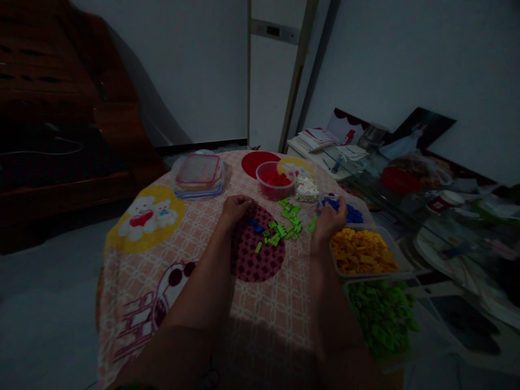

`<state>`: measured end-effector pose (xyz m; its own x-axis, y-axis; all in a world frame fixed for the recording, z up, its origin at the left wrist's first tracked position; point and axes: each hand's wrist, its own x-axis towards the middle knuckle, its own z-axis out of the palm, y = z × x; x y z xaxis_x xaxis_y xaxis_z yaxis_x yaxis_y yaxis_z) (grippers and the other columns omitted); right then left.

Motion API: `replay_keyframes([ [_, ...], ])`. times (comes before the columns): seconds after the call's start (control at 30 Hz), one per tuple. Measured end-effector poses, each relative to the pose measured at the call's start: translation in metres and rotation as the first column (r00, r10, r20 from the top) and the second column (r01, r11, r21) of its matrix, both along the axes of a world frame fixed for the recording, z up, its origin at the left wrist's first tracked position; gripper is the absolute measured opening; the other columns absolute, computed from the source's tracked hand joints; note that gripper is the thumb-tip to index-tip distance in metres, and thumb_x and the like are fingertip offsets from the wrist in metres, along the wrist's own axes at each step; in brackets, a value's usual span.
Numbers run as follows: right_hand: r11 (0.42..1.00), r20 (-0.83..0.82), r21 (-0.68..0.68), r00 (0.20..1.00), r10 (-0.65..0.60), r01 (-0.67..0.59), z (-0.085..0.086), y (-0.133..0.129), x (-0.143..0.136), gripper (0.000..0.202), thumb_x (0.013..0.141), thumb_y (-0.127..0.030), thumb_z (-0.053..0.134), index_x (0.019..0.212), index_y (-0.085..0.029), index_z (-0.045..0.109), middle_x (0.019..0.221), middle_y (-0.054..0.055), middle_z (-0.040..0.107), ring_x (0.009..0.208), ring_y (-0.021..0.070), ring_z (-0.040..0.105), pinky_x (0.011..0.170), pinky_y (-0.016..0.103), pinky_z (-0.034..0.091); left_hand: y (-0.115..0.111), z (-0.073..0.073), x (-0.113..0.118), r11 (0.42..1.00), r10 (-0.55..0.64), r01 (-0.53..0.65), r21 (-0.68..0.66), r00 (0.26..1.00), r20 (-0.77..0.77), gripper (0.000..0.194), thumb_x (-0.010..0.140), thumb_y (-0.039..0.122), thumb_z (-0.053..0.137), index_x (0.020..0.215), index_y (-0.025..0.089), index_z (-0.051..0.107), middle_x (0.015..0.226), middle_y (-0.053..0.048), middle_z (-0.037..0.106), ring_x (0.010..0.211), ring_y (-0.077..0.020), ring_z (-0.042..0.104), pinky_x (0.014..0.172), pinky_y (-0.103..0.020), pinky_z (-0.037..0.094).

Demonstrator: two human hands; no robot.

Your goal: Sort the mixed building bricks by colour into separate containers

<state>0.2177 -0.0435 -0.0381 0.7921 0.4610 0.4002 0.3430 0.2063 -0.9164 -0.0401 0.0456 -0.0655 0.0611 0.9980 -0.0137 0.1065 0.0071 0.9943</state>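
My left hand [235, 209] is over the table, its fingertips pinched together; whatever they hold is too small and dark to name. Just beside it, a few blue bricks [255, 225] lie on the dark red patterned circle of the cloth. Loose light-green bricks [284, 227] are scattered to their right. My right hand [333, 218] is at the near left side of a clear box of blue bricks [354, 214], fingers curled in, and anything between them is hidden.
Clear boxes of yellow bricks [363, 253] and green bricks [379, 317] line the table's right side. Behind are a round tub [275, 190] of red bricks and a pile of white bricks [306, 189]. Stacked lidded containers [199, 176] stand back left. A cluttered glass-topped table [377, 189] adjoins.
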Motion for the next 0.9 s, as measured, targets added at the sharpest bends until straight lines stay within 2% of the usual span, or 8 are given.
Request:
replay_keyframes([
  [0.13, 0.999, 0.072, -0.019, 0.997, -0.033, 0.034, 0.005, 0.000, -0.009, 0.056, 0.077, -0.022, 0.047, 0.130, -0.014, 0.065, 0.139, 0.017, 0.057, 0.094, 0.0208, 0.071, 0.086, 0.038, 0.059, -0.001, 0.001, 0.000, 1.000, 0.002, -0.002, -0.012, 1.000, -0.005, 0.019, 0.068, 0.032, 0.073, 0.078, 0.016, 0.076, 0.067, -0.003, 0.072, 0.057, -0.0146, 0.060, 0.059, -0.026, 0.048],
  [0.27, 0.963, 0.145, -0.193, 0.965, 0.219, -0.190, 0.009, 0.001, -0.029, 0.037, 0.078, -0.024, 0.051, 0.106, -0.016, 0.075, 0.105, 0.011, 0.075, 0.091, 0.0231, 0.070, 0.090, 0.039, 0.056, -0.001, 0.001, 0.000, 1.000, 0.001, -0.001, 0.001, 1.000, 0.003, 0.021, 0.067, 0.034, 0.074, 0.077, 0.016, 0.076, 0.068, -0.004, 0.073, 0.060, -0.0153, 0.062, 0.061, -0.026, 0.049],
  [0.37, 0.860, 0.155, -0.320, 0.874, 0.461, -0.397, 0.008, 0.000, -0.046, 0.023, 0.078, -0.026, 0.060, 0.090, -0.018, 0.077, 0.088, 0.007, 0.077, 0.084, 0.0231, 0.070, 0.084, 0.036, 0.056, 0.000, 0.000, 0.000, 1.000, -0.003, 0.004, -0.011, 0.999, 0.044, 0.019, 0.067, 0.033, 0.072, 0.076, 0.016, 0.075, 0.067, -0.003, 0.072, 0.060, -0.0154, 0.062, 0.061, -0.026, 0.049],
  [0.5, 0.671, 0.202, -0.480, 0.673, 0.711, -0.565, 0.007, -0.003, -0.069, 0.016, 0.082, -0.027, 0.067, 0.092, -0.021, 0.078, 0.088, 0.003, 0.078, 0.082, 0.0202, 0.071, 0.079, 0.031, 0.054, 0.000, 0.001, -0.001, 1.000, -0.001, 0.002, -0.010, 1.000, 0.028, 0.018, 0.068, 0.031, 0.072, 0.077, 0.016, 0.075, 0.067, -0.002, 0.072, 0.059, -0.0152, 0.062, 0.062, -0.026, 0.049],
  [0.6, 0.538, 0.280, -0.645, 0.487, 0.827, -0.543, 0.008, -0.008, -0.085, 0.016, 0.084, -0.031, 0.072, 0.097, -0.023, 0.078, 0.090, 0.003, 0.078, 0.085, 0.0204, 0.071, 0.082, 0.031, 0.053, -0.001, 0.004, -0.002, 1.000, -0.005, 0.005, -0.005, 1.000, -0.011, 0.018, 0.068, 0.031, 0.072, 0.078, 0.016, 0.075, 0.066, -0.002, 0.071, 0.060, -0.0158, 0.062, 0.062, -0.026, 0.049],
  [0.73, 0.486, 0.384, -0.787, 0.313, 0.868, -0.380, 0.010, -0.013, -0.098, 0.024, 0.080, -0.028, 0.077, 0.104, -0.021, 0.077, 0.100, 0.008, 0.078, 0.096, 0.0253, 0.070, 0.091, 0.035, 0.050, -0.002, 0.007, -0.001, 1.000, 0.002, -0.002, 0.000, 1.000, -0.011, 0.017, 0.068, 0.030, 0.070, 0.077, 0.017, 0.074, 0.066, -0.002, 0.071, 0.060, -0.0155, 0.062, 0.062, -0.026, 0.049],
  [0.8, 0.479, 0.389, -0.799, 0.295, 0.872, -0.364, 0.009, -0.014, -0.099, 0.027, 0.080, -0.022, 0.075, 0.107, -0.021, 0.076, 0.106, 0.009, 0.078, 0.101, 0.0254, 0.069, 0.094, 0.035, 0.049, -0.004, 0.008, -0.001, 1.000, -0.001, 0.002, -0.012, 1.000, 0.006, 0.017, 0.068, 0.030, 0.070, 0.078, 0.017, 0.074, 0.067, -0.001, 0.071, 0.059, -0.0154, 0.062, 0.062, -0.027, 0.050],
  [0.9, 0.475, 0.344, -0.765, 0.348, 0.872, -0.435, 0.008, -0.013, -0.095, 0.031, 0.080, -0.016, 0.072, 0.109, -0.023, 0.077, 0.107, 0.006, 0.078, 0.099, 0.0241, 0.070, 0.091, 0.034, 0.051, -0.005, 0.009, -0.001, 1.000, -0.008, 0.008, -0.009, 1.000, 0.013, 0.017, 0.068, 0.030, 0.071, 0.077, 0.017, 0.074, 0.067, -0.002, 0.072, 0.060, -0.0159, 0.063, 0.063, -0.027, 0.050],
])
